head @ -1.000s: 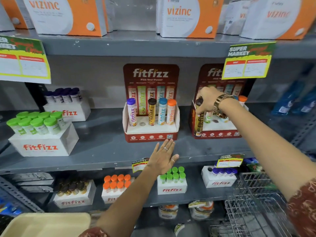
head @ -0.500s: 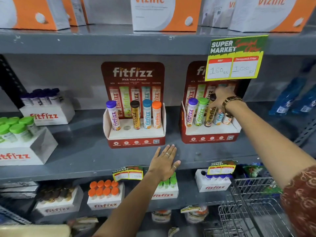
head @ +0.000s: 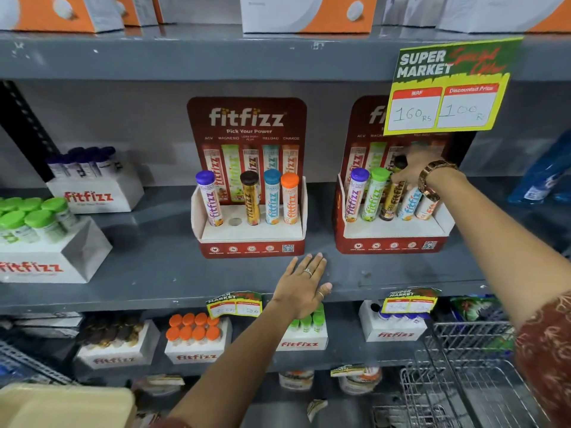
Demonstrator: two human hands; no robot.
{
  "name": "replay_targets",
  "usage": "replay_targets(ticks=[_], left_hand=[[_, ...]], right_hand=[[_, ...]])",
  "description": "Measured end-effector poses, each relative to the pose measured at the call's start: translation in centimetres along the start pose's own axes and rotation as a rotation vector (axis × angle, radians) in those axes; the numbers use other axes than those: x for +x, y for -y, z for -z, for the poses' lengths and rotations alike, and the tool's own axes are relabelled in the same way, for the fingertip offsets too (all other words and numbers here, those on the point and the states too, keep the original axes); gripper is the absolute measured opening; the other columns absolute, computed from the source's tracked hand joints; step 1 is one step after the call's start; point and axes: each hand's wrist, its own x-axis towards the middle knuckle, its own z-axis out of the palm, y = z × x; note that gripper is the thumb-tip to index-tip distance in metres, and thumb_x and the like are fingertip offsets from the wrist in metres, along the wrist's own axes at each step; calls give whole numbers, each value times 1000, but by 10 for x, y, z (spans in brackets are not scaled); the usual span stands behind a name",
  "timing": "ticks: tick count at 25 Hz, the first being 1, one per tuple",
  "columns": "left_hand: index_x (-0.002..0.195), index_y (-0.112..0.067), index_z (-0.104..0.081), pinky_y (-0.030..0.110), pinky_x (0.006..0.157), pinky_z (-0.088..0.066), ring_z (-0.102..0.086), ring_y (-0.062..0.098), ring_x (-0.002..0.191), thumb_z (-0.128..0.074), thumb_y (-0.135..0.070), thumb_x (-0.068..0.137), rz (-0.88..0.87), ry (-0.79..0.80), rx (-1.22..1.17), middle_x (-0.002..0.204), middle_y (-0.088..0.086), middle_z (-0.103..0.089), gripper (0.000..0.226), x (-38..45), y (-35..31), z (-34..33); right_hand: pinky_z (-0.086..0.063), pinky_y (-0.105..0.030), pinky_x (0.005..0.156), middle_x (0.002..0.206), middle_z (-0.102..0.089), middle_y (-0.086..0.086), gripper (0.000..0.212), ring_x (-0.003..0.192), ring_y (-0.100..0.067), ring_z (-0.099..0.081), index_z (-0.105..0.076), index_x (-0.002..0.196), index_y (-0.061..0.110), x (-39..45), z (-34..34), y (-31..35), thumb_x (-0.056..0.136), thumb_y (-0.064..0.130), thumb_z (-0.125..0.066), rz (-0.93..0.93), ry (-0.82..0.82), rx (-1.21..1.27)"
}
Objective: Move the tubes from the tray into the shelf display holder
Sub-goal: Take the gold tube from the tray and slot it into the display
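Two red fitfizz display holders stand on the grey shelf. The left holder (head: 250, 233) carries purple, brown, blue and orange tubes, with one bare hole (head: 234, 221) second from the left. The right holder (head: 392, 233) carries purple, green, brown-yellow, blue and orange tubes. My right hand (head: 411, 173), with a watch at the wrist, rests its fingers on the upper part of the brown-yellow tube (head: 393, 196), which stands in its hole. My left hand (head: 304, 284) lies flat with fingers apart on the shelf's front edge. A cream tray (head: 65, 406) shows at the bottom left.
White fitfizz boxes with green-capped tubes (head: 34, 230) and purple-capped tubes (head: 92, 180) stand at the left. A price tag (head: 445, 91) hangs over the right holder. The lower shelf holds more boxes (head: 194, 341). A wire basket (head: 463, 375) is at the bottom right.
My right hand carried the brown-yellow tube from the right holder's front edge into its middle hole. The view shifted right and closer. My left hand stayed on the shelf edge.
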Motion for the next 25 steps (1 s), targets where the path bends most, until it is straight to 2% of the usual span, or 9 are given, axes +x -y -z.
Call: replay_targets(ticks=[2,5,7,10,13,15,18,21,25], left_hand=[[147,-16,2,35,117,9,5,19,146,-15,-45,99,4,3,-6,159,1,1,59,0,0,1],[147,-16,1,35,117,8,5,19,146,-15,-45,99,8,4,-9,159,1,0,59,0,-1,2],[147,-16,1,35,117,8,5,19,146,-15,-46,99,10,6,-12,159,1,0,59,-1,-1,2],[147,-16,1,35,117,8,4,19,146,-15,-45,99,12,2,-10,159,2,0,59,-1,-1,2],[147,-14,-1,37,117,7,4,19,146,-16,-44,99,21,9,-13,159,2,-1,59,-1,-2,3],[147,-13,-1,38,117,7,4,19,146,-16,-45,99,39,10,-11,159,3,-1,60,-5,-3,4],[147,-11,-11,35,117,5,-5,19,146,-19,-43,99,69,-133,-37,158,5,-13,58,-21,3,13],[142,-10,-30,31,116,0,-22,20,142,-28,-36,99,70,-318,-51,151,8,-33,51,-51,22,26],[117,-2,-60,43,111,-29,-56,29,119,-39,-23,92,149,-507,-6,123,17,-63,39,-113,67,35]], right_hand=[[-39,-20,45,96,-66,-19,42,62,-24,-58,-56,111,-2,1,-1,1,77,18,-71,-3,17,24],[-30,-18,42,89,-64,-17,35,56,-20,-53,-57,99,1,-1,-1,3,74,19,-74,-13,57,11],[-34,-21,46,91,-60,-17,39,71,-27,-55,-57,100,-1,-4,-5,2,73,19,-76,-21,106,-25],[-48,-30,68,106,-64,-22,48,94,-34,-63,-57,111,-4,-8,-14,0,73,16,-77,-33,88,-28],[-50,-35,77,106,-64,-24,52,96,-35,-63,-56,117,-5,-14,-8,7,73,12,-78,-19,60,-90],[-52,-38,80,105,-63,-26,45,98,-37,-61,-55,117,-6,-21,1,18,77,2,-71,-8,7,-184],[-49,-46,90,116,-59,-30,30,109,-43,-57,-55,113,-6,-39,10,47,84,-9,-50,18,-128,-269],[-48,-48,87,117,-57,-28,34,108,-45,-57,-56,115,1,-66,6,91,84,-8,-47,127,-279,-251],[-52,-44,78,111,-61,-19,33,99,-40,-62,-58,112,8,-112,-32,165,83,-6,-49,415,-331,-114]])
